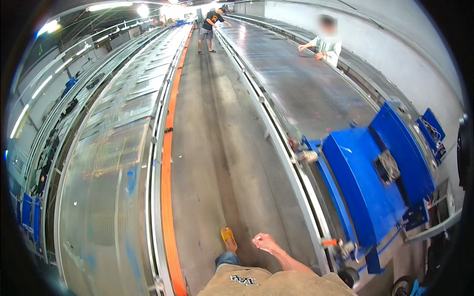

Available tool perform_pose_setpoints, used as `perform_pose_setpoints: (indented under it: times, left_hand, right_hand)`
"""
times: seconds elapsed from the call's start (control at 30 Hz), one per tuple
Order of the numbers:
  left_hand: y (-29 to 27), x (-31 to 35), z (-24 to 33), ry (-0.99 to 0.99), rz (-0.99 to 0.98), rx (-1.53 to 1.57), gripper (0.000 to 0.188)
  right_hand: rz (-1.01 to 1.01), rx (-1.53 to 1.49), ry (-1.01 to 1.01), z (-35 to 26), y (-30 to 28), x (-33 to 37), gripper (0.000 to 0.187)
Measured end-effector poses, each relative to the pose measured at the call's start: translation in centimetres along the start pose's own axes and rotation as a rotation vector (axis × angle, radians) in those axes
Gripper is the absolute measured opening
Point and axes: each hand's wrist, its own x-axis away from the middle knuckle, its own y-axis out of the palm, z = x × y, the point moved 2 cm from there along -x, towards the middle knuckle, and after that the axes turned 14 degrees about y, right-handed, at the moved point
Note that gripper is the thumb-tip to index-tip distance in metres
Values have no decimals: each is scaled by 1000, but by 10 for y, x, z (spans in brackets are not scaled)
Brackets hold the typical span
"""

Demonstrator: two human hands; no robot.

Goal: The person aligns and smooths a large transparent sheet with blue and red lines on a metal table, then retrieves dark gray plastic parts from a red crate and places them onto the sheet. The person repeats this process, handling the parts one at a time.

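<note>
My right hand (pixel 265 242) hangs in front of me above the grey aisle floor (pixel 212 163), its fingers curled in. At the fingertips there is a small pale spot; whether it is a held thing I cannot make out. The hand touches neither table. My left hand is out of the picture. Below, one foot in a yellow sandal (pixel 227 234) steps forward on the floor. The long table at right (pixel 296 84) is nearest to this hand, with a metal rail (pixel 284 165) along its edge.
At left runs another long table (pixel 98 197) with grey sheets (pixel 140 93) in its far part. Orange strips (pixel 169 187) line its side. A blue metal machine frame (pixel 363 187) stands at right. One person (pixel 210 27) stands up the aisle; another (pixel 328 44) works across the right table.
</note>
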Motion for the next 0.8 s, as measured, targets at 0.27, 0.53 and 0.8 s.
perform_pose_setpoints:
  times: [0.27,0.53,0.8]
  left_hand:
    - [-2,-151,226,113,74,321,9]
    - [-94,-310,477,493,300,416,14]
    - [-91,-414,454,104,274,348,18]
  right_hand:
    - [4,239,-151,-223,-31,-78,41]
    - [237,57,-423,-426,-119,-222,35]
    - [379,-169,-522,-612,-238,-365,26]
